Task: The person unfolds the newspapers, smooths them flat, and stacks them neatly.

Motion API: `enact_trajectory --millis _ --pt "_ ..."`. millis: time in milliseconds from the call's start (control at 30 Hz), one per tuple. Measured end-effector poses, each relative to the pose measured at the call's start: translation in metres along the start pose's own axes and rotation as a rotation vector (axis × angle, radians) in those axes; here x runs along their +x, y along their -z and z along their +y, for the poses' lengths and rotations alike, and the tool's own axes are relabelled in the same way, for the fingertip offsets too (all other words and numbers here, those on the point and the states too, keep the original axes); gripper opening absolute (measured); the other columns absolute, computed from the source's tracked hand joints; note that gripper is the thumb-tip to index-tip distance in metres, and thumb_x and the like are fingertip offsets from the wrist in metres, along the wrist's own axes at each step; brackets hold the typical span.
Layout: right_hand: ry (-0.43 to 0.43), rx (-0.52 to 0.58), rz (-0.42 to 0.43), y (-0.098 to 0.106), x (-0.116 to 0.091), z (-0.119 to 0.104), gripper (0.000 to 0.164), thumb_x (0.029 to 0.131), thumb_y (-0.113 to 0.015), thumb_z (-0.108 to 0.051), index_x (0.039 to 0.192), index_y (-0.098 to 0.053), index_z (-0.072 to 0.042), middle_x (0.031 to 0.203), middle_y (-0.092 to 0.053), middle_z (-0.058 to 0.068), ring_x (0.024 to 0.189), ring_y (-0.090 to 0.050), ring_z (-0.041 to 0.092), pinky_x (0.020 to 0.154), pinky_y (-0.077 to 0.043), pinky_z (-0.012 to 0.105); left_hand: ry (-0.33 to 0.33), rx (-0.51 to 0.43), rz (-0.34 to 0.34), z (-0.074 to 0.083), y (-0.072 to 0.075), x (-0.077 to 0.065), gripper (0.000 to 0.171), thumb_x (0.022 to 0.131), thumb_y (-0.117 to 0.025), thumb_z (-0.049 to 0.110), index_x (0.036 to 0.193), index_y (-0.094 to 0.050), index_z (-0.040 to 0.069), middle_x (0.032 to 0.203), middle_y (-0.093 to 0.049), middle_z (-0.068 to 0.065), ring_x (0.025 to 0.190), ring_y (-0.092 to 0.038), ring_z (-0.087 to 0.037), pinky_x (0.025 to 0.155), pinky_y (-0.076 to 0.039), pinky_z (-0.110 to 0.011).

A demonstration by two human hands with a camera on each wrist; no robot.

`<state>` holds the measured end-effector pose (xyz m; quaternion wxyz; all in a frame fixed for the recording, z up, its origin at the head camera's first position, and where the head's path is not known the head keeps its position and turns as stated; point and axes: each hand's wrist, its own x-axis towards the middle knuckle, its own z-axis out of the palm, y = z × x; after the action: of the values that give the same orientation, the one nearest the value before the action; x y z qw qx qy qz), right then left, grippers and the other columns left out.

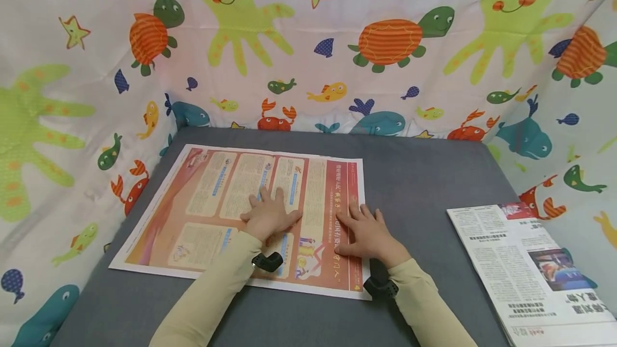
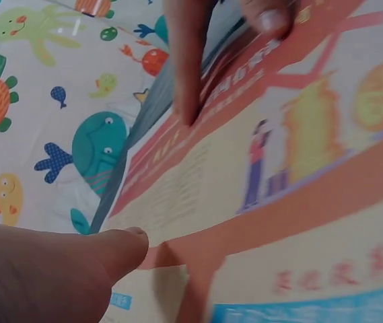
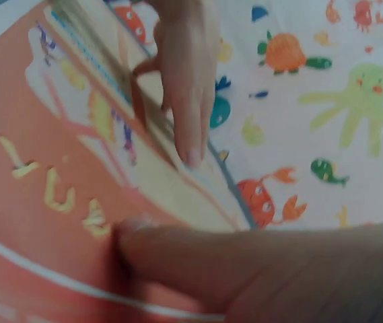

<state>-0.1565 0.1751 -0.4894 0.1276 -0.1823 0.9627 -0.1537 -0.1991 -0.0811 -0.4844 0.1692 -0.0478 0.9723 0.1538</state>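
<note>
A sheet of newspaper, printed in red and cream with a white margin, lies spread on the grey table. My left hand rests near its middle with fingers spread. On the red band at the paper's right side, my right hand lies with its fingers extended. The left wrist view shows my left thumb low over the paper, the other hand's fingers beyond it. In the right wrist view, my right thumb touches the red print, with the left hand farther back. Neither hand grips anything.
A stack of folded newspapers lies at the table's right edge. Around the back and sides of the grey table hangs a white curtain printed with sea animals. Dark bands holding the cameras sit on both wrists.
</note>
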Motion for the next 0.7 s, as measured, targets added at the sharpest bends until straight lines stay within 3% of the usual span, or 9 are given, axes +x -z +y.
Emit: enact_trajectory --millis 133,233,300,367,433,533,700 --pt "-0.003 -0.053 -0.023 0.004 -0.008 -0.015 0.085 0.077 -0.082 -0.051 0.15 -0.053 -0.019 0.157 -0.043 0.024 0.138 -0.045 0.049 0.116 -0.022 0.073 0.022 -0.031 0.001 -0.002 0.005 0.007 0.105 0.09 -0.054 0.074 0.165 -0.014 0.012 0.169 0.001 -0.03 0.154 -0.007 -0.056 0.094 -0.034 -0.087" --pt "0.032 -0.086 -0.01 0.008 -0.014 -0.025 0.065 0.076 -0.083 -0.049 0.132 -0.069 -0.017 0.117 -0.069 0.012 0.102 -0.063 0.032 0.109 -0.034 0.068 0.036 -0.051 -0.004 -0.003 0.009 0.01 0.107 0.09 -0.053 0.074 0.165 -0.011 0.01 0.169 0.002 -0.031 0.155 -0.005 -0.056 0.093 -0.034 -0.087" --pt "0.064 -0.085 0.002 0.012 -0.018 -0.03 0.05 0.077 -0.084 -0.046 0.117 -0.074 -0.018 0.086 -0.067 0.0 0.08 -0.06 0.02 0.099 -0.042 0.06 0.045 -0.056 -0.003 -0.003 0.01 0.012 0.108 0.09 -0.053 0.075 0.165 -0.011 0.009 0.169 0.001 -0.031 0.154 -0.006 -0.056 0.092 -0.035 -0.087" --pt "0.098 -0.072 0.004 0.014 -0.021 -0.034 0.036 0.078 -0.083 -0.042 0.104 -0.076 -0.018 0.068 -0.057 -0.008 0.067 -0.052 0.013 0.086 -0.047 0.049 0.052 -0.065 0.004 -0.002 0.01 0.013 0.109 0.09 -0.054 0.076 0.164 -0.014 0.007 0.168 -0.002 -0.032 0.154 -0.008 -0.056 0.092 -0.034 -0.088" --pt "0.127 -0.041 -0.005 0.016 -0.023 -0.037 0.028 0.079 -0.083 -0.038 0.096 -0.076 -0.017 0.063 -0.053 -0.011 0.062 -0.049 0.011 0.071 -0.044 0.039 0.057 -0.066 0.012 0.0 0.009 0.014 0.11 0.088 -0.056 0.077 0.164 -0.016 0.007 0.168 -0.005 -0.033 0.154 -0.009 -0.056 0.093 -0.032 -0.088" --pt "0.161 0.014 -0.036 0.019 -0.025 -0.039 0.024 0.082 -0.081 -0.035 0.094 -0.076 -0.015 0.065 -0.056 -0.01 0.06 -0.049 0.009 0.059 -0.041 0.029 0.046 -0.04 0.016 0.003 0.006 0.014 0.114 0.085 -0.06 0.077 0.164 -0.017 0.007 0.167 -0.006 -0.033 0.153 -0.009 -0.057 0.095 -0.03 -0.089" --pt "0.2 0.143 -0.119 0.029 -0.027 -0.032 0.036 0.087 -0.078 -0.03 0.117 -0.074 -0.01 0.083 -0.072 -0.002 0.066 -0.057 0.008 0.061 -0.046 0.026 0.0 0.014 0.003 0.005 0.001 0.01 0.117 0.081 -0.066 0.076 0.165 -0.016 0.012 0.17 -0.003 -0.028 0.155 -0.005 -0.056 0.099 -0.027 -0.088"
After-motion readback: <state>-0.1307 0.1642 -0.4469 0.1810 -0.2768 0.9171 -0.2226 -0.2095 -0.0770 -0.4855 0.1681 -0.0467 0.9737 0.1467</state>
